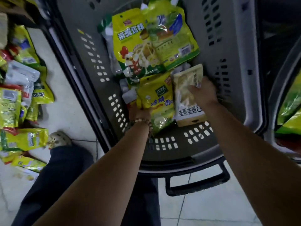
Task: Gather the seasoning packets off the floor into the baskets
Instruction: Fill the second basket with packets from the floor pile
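inspector: pose of the arms?

recorder: both bare forearms reach forward and down over the near rim of the grey basket (231,51). the left hand (140,111) sits low by the basket's near left wall and grips the near left corner of a yellow packet (156,98). its fingers are hidden beneath the packet. a bead bracelet (141,121) circles that wrist. the right hand (203,92) is curled over the far end of a cream packet (184,101), gripping it.

inspector: where do those two packets lie?

recorder: inside the basket at its near end, side by side and touching.

inspector: anything hard to make out?

recorder: white packets under the load show only as slivers, so i cannot count them. the floor pile (19,88) at the left edge is blurred and cut off, and i cannot count it either. a second basket (275,88) at the right edge is cut off. it holds green and yellow packets, number unclear.

inspector: counts?

recorder: two hands and two held packets. two large packets lie at the far end, a rooster packet (133,46) and a green-yellow packet (174,35) overlapping it. one shoe (59,139) rests on the tiled floor beside the pile.
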`<move>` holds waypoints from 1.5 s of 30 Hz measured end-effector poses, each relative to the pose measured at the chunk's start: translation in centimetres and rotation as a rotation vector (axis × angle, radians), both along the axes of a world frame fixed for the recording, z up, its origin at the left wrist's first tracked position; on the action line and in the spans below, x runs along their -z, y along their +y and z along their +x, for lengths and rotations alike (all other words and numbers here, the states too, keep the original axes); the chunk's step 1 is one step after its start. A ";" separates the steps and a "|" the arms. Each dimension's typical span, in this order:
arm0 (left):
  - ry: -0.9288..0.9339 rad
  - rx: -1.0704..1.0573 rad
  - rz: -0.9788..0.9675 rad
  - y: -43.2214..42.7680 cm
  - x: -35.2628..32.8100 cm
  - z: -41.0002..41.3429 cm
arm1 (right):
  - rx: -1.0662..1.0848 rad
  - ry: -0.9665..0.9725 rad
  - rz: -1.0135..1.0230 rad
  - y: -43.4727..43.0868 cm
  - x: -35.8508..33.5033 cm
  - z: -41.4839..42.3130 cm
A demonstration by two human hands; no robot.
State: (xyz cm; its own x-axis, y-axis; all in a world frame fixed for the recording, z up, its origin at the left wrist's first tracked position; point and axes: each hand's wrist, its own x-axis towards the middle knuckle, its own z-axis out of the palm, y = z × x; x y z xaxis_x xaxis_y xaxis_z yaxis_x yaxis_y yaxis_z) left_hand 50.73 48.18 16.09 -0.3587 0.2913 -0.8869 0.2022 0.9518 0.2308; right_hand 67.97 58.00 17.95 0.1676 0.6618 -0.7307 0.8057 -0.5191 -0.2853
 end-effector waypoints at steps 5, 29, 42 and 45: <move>0.368 -0.255 0.280 -1.1 -1.9 1.5 | -0.211 -0.243 0.159 -1.9 2.4 0.2; 0.169 1.232 -0.041 3.7 -0.1 -0.2 | -0.335 0.098 -0.259 -3.5 3.6 -1.0; 0.217 0.424 0.818 3.3 -15.5 -10.7 | -0.372 0.052 0.206 -2.8 -12.2 -10.2; 0.290 0.222 0.768 -0.8 -16.4 -17.1 | -0.464 0.181 0.360 -4.2 -16.2 -17.0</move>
